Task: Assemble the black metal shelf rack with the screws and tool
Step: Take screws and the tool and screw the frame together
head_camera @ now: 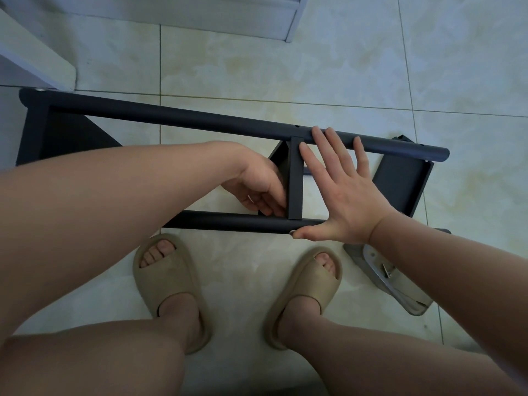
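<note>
The black metal shelf rack (177, 117) lies on its side on the tiled floor, two round tubes running left to right. A middle shelf panel (295, 178) spans between the tubes. My left hand (258, 188) reaches under from the left and grips the panel's lower edge, fingers curled round it. My right hand (340, 190) is spread flat across the frame, fingertips on the far tube and thumb against the near tube beside a silver screw (292, 232). Another shelf panel (400, 181) hangs at the right end, and a third is at the left end (37, 132).
A clear plastic bag with metal hardware (387, 277) lies on the floor under my right forearm. My feet in beige slippers (168, 287) stand just before the near tube. White furniture edges (294, 21) border the top and left.
</note>
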### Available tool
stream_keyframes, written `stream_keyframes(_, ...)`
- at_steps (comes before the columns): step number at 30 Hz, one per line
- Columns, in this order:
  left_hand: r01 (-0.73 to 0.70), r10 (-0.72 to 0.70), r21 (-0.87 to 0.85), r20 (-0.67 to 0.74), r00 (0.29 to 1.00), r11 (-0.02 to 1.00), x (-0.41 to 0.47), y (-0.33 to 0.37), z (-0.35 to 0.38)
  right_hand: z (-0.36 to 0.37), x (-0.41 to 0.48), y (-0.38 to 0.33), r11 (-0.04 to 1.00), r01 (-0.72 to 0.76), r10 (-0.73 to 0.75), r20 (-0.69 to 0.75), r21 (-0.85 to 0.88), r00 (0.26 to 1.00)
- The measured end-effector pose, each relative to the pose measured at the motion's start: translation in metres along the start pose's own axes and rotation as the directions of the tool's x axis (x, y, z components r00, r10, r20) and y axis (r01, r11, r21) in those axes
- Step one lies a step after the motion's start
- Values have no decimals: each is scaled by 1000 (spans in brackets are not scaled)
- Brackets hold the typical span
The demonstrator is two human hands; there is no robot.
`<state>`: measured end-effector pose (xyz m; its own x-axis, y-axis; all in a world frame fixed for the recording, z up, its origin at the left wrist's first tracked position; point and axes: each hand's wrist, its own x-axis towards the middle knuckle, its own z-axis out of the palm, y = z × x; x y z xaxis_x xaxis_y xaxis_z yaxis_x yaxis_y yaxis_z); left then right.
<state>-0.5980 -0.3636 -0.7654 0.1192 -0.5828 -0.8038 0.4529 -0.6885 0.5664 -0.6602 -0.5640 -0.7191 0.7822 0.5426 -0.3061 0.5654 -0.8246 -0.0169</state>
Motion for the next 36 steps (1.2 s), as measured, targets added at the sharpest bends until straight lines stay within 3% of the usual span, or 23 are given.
stream_keyframes(8,16,-12,-69,46,999,997,0,-1,-1,0,1,0,1000,3,-3,-11,4,1000)
stream_keyframes(36,29,-28,-41,28,999,999,0,-3,-2,1,1,0,1000,6,-6,-12,5,1000)
